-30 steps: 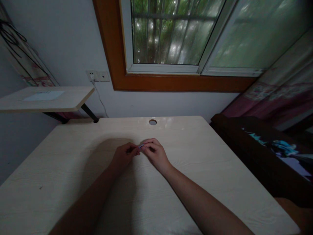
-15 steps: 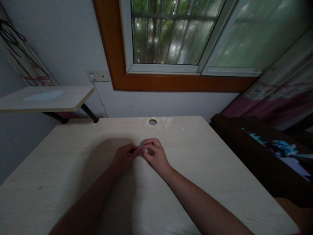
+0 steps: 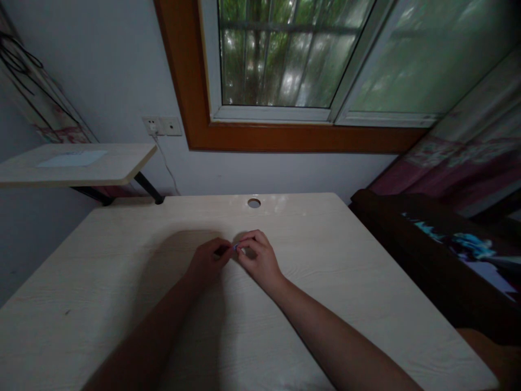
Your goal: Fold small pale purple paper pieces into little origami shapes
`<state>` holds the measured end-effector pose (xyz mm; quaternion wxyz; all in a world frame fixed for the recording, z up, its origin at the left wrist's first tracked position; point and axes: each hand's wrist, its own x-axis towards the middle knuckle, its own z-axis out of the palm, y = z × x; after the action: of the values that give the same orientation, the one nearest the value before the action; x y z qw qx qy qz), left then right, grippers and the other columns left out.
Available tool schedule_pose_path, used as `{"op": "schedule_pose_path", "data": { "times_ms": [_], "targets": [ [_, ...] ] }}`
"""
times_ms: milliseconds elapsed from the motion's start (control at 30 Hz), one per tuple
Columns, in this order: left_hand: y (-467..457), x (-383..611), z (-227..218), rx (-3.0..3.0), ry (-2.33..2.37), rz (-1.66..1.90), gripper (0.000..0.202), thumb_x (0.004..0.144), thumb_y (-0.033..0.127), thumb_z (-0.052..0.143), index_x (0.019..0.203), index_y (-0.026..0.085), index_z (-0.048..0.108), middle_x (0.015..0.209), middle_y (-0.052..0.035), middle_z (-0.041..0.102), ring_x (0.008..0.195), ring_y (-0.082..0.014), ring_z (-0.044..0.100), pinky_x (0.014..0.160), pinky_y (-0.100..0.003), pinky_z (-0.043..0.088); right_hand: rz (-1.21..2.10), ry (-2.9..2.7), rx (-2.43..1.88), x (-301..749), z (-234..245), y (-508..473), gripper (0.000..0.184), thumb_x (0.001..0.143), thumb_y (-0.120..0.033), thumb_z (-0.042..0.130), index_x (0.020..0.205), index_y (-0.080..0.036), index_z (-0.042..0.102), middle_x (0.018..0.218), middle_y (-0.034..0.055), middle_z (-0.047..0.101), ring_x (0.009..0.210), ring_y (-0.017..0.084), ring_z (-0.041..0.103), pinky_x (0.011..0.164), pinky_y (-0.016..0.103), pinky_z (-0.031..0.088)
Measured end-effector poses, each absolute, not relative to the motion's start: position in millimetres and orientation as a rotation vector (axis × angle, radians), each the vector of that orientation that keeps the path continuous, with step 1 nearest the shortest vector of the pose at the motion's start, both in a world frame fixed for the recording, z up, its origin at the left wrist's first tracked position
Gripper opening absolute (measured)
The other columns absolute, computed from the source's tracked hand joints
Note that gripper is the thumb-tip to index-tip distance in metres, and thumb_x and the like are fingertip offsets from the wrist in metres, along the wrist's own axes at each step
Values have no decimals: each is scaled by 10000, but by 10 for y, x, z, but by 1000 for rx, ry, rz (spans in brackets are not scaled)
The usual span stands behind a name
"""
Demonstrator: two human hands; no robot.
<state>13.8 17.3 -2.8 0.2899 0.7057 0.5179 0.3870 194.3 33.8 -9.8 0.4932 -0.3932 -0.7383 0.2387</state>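
Over the middle of the pale wooden desk [image 3: 325,309], my two hands meet fingertip to fingertip. A tiny bluish-purple object [image 3: 235,247] shows between them, too small and too covered by fingers to tell its kind. My right hand [image 3: 260,254] is closed in a pinch on it, thumb against forefinger, the other fingers curled. From the other side my left hand [image 3: 208,260] is also pinched, its tips at the object's left end. Whether the left fingertips grip the same object or another small piece is hidden.
A round cable hole [image 3: 254,203] lies near the desk's back edge. At the left a raised shelf [image 3: 118,168] on black legs carries a sheet of paper [image 3: 73,158]. Behind are a wall socket [image 3: 163,126] and a window [image 3: 285,65]. Dark furniture [image 3: 407,255] stands right.
The left fingers have shifted very slightly around the small object, and a little more of its bluish part shows. The right hand has hardly moved.
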Motion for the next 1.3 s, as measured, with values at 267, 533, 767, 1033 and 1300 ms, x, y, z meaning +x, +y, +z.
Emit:
{"op": "schedule_pose_path", "data": {
  "times_ms": [267, 533, 767, 1033, 1300],
  "targets": [
    [178, 125, 5, 2002, 1252, 1098, 167, 885, 289, 576, 961, 209, 701, 887, -58, 650, 793, -158, 621, 728, -248, 495, 590, -1795, -927, 1933, -107, 336, 98, 788, -156, 665, 821, -245, 690, 924, 54, 624, 919, 211, 582, 839, 378, 466],
    [182, 120, 18, 1964, 1294, 1106, 162, 885, 310, 581, 904, 201, 699, 851, -54, 653, 782, -165, 616, 714, -256, 482, 658, -1775, -882, 1925, -109, 334, 106, 794, -135, 639, 813, -230, 682, 918, 52, 598, 878, 183, 591, 756, 315, 492],
    [199, 93, -35, 1902, 1306, 1100, 131, 875, 286, 588, 908, 197, 678, 844, -39, 661, 756, -151, 623, 694, -245, 485, 686, -1769, -906, 1919, -100, 320, 106, 784, -126, 631, 800, -220, 676, 929, 58, 589, 829, 168, 583, 660, 276, 495],
    [216, 89, -71, 1887, 1313, 1114, 90, 859, 254, 607, 884, 187, 661, 809, -20, 642, 731, -138, 617, 672, -239, 476, 635, -1757, -893, 1929, -129, 335, 119, 771, -94, 639, 787, -212, 652, 913, 45, 582, 786, 153, 572, 624, 263, 494],
    [204, 90, -58, 1833, 1279, 1117, 90, 870, 261, 592, 859, 178, 627, 804, -21, 633, 723, -135, 597, 671, -239, 476, 539, -1829, -869, 1931, -105, 298, 117, 804, -114, 637, 844, -224, 637, 949, 56, 584, 878, 181, 588, 724, 315, 527]
  ]
}}
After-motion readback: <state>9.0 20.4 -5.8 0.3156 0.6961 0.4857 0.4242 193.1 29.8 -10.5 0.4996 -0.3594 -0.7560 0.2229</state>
